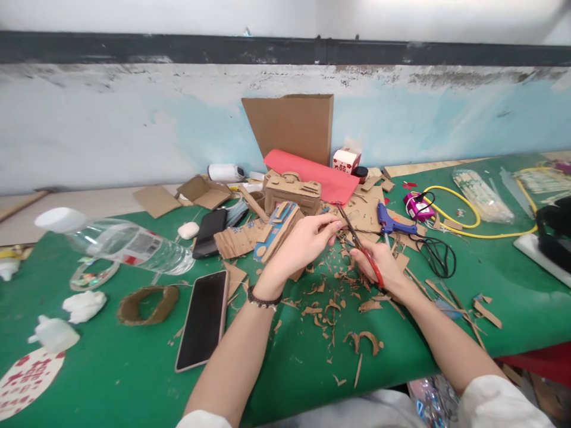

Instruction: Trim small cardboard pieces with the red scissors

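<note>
My right hand (379,264) is closed around the red handles of a pair of scissors (369,257), whose dark blades point up and to the left. Close beside the blades, my left hand (308,238) has its thumb and fingers pinched together; whatever lies between them is too small to make out. Under both hands, cardboard scraps (332,297) litter the green table. Just past my left wrist lie pieces of blue-and-brown cardboard (277,229). Behind them stands a camera-shaped cardboard model (292,193).
A blue glue gun (392,221) lies right of the scissors, near a purple socket block (418,206) with yellow cable. To the left are a phone (203,321), a cardboard ring (147,304) and a tilted plastic bottle (129,242). Red paper (319,175) and a cardboard sheet (294,125) stand behind.
</note>
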`<state>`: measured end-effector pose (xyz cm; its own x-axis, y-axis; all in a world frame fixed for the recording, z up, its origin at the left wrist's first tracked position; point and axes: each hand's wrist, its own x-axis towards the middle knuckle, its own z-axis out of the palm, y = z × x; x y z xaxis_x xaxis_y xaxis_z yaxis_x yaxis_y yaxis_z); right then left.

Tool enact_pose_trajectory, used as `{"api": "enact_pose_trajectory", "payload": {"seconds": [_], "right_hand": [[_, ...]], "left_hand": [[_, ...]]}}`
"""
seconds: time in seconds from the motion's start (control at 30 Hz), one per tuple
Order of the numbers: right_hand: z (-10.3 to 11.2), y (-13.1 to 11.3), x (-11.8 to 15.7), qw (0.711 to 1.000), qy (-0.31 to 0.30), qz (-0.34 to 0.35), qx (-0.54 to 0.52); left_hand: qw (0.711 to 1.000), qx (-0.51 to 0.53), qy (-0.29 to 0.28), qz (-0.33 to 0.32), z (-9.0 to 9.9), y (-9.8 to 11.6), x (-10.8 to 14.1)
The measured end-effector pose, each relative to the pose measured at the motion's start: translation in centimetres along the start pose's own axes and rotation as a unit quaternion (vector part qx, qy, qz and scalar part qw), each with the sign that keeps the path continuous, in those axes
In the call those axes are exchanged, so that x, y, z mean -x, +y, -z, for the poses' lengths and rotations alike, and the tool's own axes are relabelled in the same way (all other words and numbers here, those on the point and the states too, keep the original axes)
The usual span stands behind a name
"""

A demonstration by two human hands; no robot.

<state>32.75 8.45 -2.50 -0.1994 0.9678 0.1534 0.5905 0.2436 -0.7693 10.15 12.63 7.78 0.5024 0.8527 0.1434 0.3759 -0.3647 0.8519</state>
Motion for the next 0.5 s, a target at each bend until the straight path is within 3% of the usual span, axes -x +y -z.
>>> {"api": "enact_pose_trajectory", "payload": {"seconds": [0.2,0.3,0.4,0.5], "right_hand": [[0.0,-0.2,-0.2,0.999,0.017,-0.030,-0.022],[0.3,0.1,-0.6,0.993,0.079,-0.071,-0.052],[1.0,0.3,-0.9,0.971,0.154,-0.121,-0.136],[1.6,0.3,-1.2,0.947,0.192,-0.135,-0.219]], "left_hand": [[1.000,0.007,-0.008,0.018,-0.1,0.2,0.0],[0.998,0.003,-0.041,0.037,-0.6,-0.1,0.0],[0.995,-0.064,-0.067,0.029,-1.8,-1.2,-0.2],[0.983,-0.181,-0.022,0.012,-3.4,-2.9,-0.5]]}}
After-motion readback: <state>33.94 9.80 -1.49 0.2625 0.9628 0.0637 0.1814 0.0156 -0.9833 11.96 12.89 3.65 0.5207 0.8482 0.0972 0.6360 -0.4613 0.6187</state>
